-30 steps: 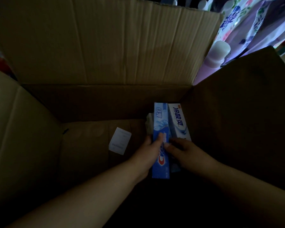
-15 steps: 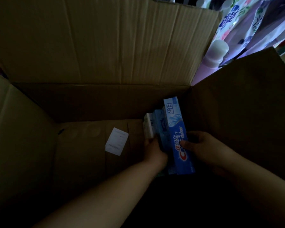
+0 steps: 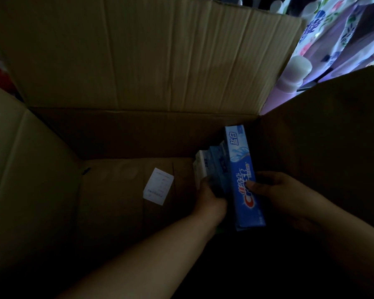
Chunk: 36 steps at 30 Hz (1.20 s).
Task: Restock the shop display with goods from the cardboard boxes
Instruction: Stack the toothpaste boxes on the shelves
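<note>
Both my arms reach down into a large open cardboard box (image 3: 52,190). My right hand (image 3: 279,190) grips a blue toothpaste carton (image 3: 241,169) with a red and white logo, its thumb across the printed face. My left hand (image 3: 209,195) curls round a bundle of other toothpaste cartons (image 3: 205,167), white and pale blue, just left of the blue one. All the cartons stand tilted near the box's far right corner. The box interior is dim.
A white paper slip (image 3: 158,189) lies on the box floor to the left of my hands. The far flap (image 3: 149,61) stands upright. Beyond the right flap stand a pink bottle with a white cap (image 3: 294,76) and floral packages (image 3: 337,29).
The blue carton has gone from lying flat under both hands to tilted up in my right hand. My left hand has shifted onto the cartons beside it.
</note>
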Available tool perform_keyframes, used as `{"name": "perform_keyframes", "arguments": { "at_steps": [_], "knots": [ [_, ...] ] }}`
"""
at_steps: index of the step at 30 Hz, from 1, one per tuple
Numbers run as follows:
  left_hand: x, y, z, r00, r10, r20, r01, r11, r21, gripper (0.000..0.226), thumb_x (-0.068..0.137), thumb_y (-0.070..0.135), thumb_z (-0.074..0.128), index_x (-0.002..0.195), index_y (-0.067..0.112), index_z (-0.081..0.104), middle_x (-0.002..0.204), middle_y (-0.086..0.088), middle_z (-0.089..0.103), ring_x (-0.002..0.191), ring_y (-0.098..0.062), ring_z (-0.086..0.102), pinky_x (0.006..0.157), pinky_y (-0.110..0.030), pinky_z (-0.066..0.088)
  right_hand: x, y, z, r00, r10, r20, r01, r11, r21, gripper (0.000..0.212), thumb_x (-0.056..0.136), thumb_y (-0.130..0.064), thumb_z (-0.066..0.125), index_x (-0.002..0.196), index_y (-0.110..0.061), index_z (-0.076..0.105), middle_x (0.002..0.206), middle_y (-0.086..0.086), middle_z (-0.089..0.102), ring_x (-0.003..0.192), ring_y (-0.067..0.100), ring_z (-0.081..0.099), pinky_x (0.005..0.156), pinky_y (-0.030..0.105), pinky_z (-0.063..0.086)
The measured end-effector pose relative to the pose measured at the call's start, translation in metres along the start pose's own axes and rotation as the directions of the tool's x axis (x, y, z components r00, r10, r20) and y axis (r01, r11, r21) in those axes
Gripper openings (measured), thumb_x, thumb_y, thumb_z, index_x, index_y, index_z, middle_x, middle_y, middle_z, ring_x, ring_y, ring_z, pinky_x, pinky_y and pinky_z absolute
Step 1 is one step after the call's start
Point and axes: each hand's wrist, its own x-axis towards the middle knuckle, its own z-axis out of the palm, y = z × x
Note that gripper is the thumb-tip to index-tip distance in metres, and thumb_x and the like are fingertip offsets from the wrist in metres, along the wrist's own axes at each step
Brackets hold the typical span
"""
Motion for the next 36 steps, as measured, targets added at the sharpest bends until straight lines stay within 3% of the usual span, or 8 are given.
{"name": "perform_keyframes", "arguments": {
  "at_steps": [5,10,21,24,27,30,32,36],
  "knots": [
    [-0.012,0.012,-0.013,0.997,-0.075,0.015,0.075,0.997,-0.004,0.036,0.089,0.001,0.059,0.124,0.008,0.052,0.121,-0.005,0.059,0.108,-0.023,0.059,0.087,-0.031,0.050,-0.003,0.002,-0.006,0.999,-0.019,0.046,0.018,1.000,0.024,0.026,0.092,-0.013,0.055,0.118,-0.017,0.054,0.096,0.012,0.069,0.077,0.022,0.069,0.057,0.035,0.058],
    [-0.055,0.052,-0.038,0.998,-0.063,-0.006,0.063,0.995,-0.074,0.026,0.087,0.003,0.060,0.111,0.012,0.057,0.088,-0.001,0.064,0.075,-0.010,0.059,0.060,-0.022,0.046,-0.026,-0.010,-0.005,0.989,-0.011,0.148,0.009,1.000,0.017,0.051,0.087,-0.015,0.060,0.136,-0.018,0.048,0.116,0.014,0.066,0.100,0.031,0.067,0.085,0.048,0.055],
    [-0.287,0.173,-0.062,0.999,-0.031,-0.040,0.019,0.965,-0.263,0.039,0.084,0.006,0.064,0.103,0.038,0.054,0.101,-0.008,0.067,0.091,-0.026,0.065,0.076,-0.042,0.054,-0.216,-0.081,0.010,0.960,-0.158,0.233,0.100,0.965,0.243,0.041,0.081,-0.017,0.064,0.121,-0.023,0.060,0.107,0.008,0.072,0.095,0.027,0.071,0.080,0.046,0.056],
    [-0.366,0.211,-0.062,0.986,0.050,-0.156,-0.084,0.972,-0.221,0.042,0.081,0.019,0.070,0.111,0.040,0.050,0.109,-0.006,0.062,0.092,-0.023,0.063,0.069,-0.035,0.050,-0.298,-0.114,0.012,0.941,-0.250,0.227,0.195,0.951,0.238,0.032,0.086,-0.015,0.060,0.117,-0.022,0.060,0.096,0.004,0.075,0.085,0.020,0.073,0.070,0.035,0.057],
    [-0.449,0.262,-0.059,0.975,-0.024,-0.222,-0.039,0.961,-0.274,0.058,0.074,0.064,0.063,0.114,0.022,0.058,0.092,-0.007,0.067,0.077,-0.020,0.065,0.064,-0.029,0.047,-0.385,-0.152,0.008,0.929,-0.315,0.194,0.267,0.934,0.236,0.023,0.093,-0.004,0.053,0.108,-0.019,0.061,0.077,0.000,0.075,0.064,0.012,0.070,0.052,0.022,0.053],
    [-0.527,0.309,-0.058,0.968,-0.077,-0.238,-0.004,0.946,-0.325,0.060,0.085,0.065,0.037,0.098,0.013,0.063,0.061,-0.002,0.067,0.058,-0.018,0.063,0.058,-0.028,0.045,-0.472,-0.191,0.007,0.905,-0.371,0.208,0.310,0.911,0.273,0.024,0.092,0.002,0.052,0.107,-0.014,0.060,0.071,0.008,0.073,0.056,0.017,0.068,0.049,0.023,0.053],
    [-0.570,0.334,-0.054,0.946,-0.009,-0.325,-0.086,0.957,-0.276,0.049,0.084,0.060,0.044,0.101,0.019,0.064,0.067,-0.001,0.071,0.067,-0.020,0.067,0.066,-0.033,0.052,-0.524,-0.212,0.010,0.882,-0.410,0.232,0.336,0.892,0.302,0.022,0.088,-0.009,0.063,0.109,-0.012,0.060,0.072,0.009,0.072,0.058,0.019,0.067,0.053,0.025,0.053],
    [-0.631,0.370,-0.053,0.892,0.144,-0.428,-0.244,0.951,-0.188,0.033,0.084,0.049,0.055,0.104,0.025,0.065,0.082,0.003,0.075,0.076,-0.017,0.073,0.068,-0.033,0.056,-0.590,-0.244,0.015,0.829,-0.471,0.301,0.404,0.877,0.259,0.094,0.035,-0.066,0.086,0.114,-0.022,0.062,0.090,0.017,0.072,0.082,0.031,0.068,0.081,0.045,0.056]
  ]
}}
